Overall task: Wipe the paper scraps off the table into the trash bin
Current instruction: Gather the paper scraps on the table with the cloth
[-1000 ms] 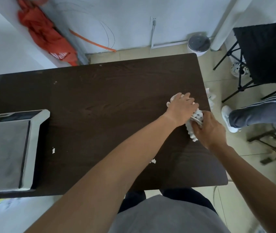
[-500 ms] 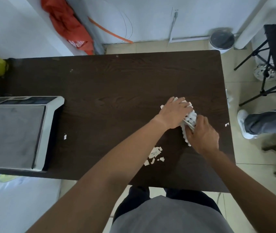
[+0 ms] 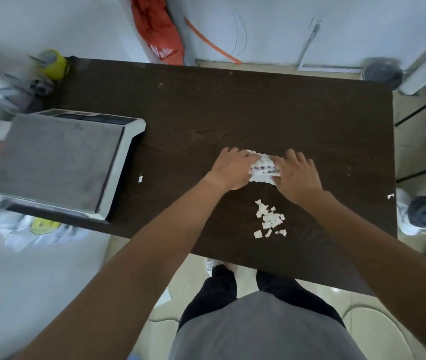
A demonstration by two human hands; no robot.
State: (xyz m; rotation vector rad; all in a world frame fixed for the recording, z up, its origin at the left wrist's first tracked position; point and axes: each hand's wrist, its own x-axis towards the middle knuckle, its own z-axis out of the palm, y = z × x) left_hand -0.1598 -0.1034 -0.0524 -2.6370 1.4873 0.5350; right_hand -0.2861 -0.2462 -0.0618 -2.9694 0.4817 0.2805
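Both hands, left [image 3: 232, 169] and right [image 3: 298, 175], clutching white cloth [image 3: 263, 169] mostly hidden, loose scraps [image 3: 270, 219] nearby

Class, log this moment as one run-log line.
left hand, right hand: pressing white cloth | paper scraps: on table

One head-worn wide-angle view looks steeply down from above the table [image 3: 258, 107], close over the person's own arms.
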